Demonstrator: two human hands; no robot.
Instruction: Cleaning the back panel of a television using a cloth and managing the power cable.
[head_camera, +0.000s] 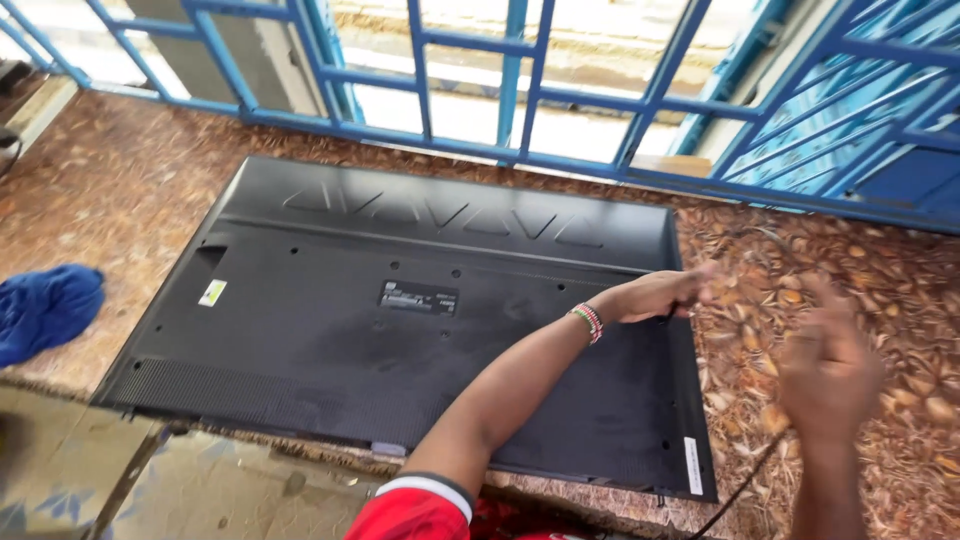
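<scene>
A large flat television (330, 330) lies face down on a table, its black back cover up. My left hand (662, 295) reaches across to the cover's right edge, and its fingers touch the rim there. A beaded bracelet (589, 321) is on that wrist. My right hand (828, 368) hovers blurred above the tabletop to the right of the television, fingers apart, with nothing seen in it. A thin dark cable (742, 485) runs below it toward the front edge.
The tabletop (880, 270) has a brown leaf-patterned covering. A blue cloth (45, 308) lies at the left edge. Blue metal window bars (520, 90) run along the far side. Tiled floor (230, 490) shows below the table's front edge.
</scene>
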